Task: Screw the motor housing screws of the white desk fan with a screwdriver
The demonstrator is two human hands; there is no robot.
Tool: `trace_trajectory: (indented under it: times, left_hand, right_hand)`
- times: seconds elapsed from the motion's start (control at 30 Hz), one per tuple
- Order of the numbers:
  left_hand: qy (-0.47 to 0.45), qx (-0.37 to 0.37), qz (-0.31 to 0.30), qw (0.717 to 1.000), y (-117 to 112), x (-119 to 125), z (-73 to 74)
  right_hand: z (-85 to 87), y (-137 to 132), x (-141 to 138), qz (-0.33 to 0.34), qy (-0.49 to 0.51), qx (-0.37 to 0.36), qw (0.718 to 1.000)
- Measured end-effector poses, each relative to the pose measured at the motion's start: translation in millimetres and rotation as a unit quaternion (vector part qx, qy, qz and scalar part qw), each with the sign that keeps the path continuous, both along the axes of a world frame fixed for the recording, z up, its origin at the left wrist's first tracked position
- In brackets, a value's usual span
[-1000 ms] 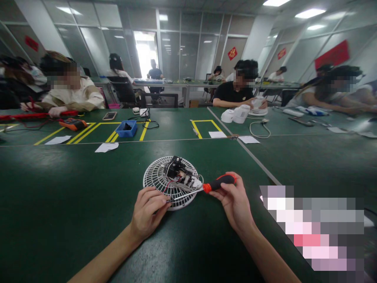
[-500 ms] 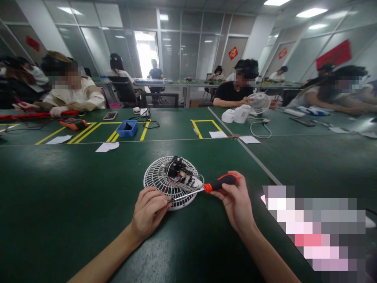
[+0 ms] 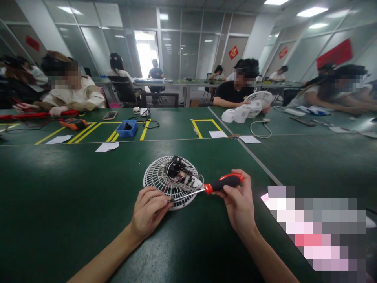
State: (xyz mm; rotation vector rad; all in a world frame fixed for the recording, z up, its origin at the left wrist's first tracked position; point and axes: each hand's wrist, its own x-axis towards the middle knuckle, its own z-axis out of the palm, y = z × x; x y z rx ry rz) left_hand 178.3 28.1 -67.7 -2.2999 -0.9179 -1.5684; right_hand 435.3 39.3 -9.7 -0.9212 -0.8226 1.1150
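Head view: our right hand (image 3: 240, 198) grips a screwdriver (image 3: 226, 182), our left hand (image 3: 149, 212) pinches a small dark part (image 3: 170, 200) near its tip, and the uncovered motor (image 3: 178, 168) on the fan grille (image 3: 151, 175) looks unfinished.

Finding free room on the flat green desk (image 3: 73, 184) left of the round white plastic grille (image 3: 153, 173); meeting a red-and-black-handled metal screwdriver (image 3: 216, 184) over its near side.
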Motion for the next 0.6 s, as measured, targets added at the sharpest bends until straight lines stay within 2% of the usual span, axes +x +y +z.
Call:
trace_trajectory:
  times: [0.3,0.6]
  left_hand:
    - [0.011,-0.010,0.002,1.000,-1.3,-0.5,-1.6]
    - [0.026,-0.018,0.013,0.999,-1.8,0.5,3.4]
  right_hand:
    - [-0.3,-0.8,0.1,0.005,-0.004,0.017,1.000]
    - [2.6,-2.0,1.7,0.027,-0.009,0.013,1.000]
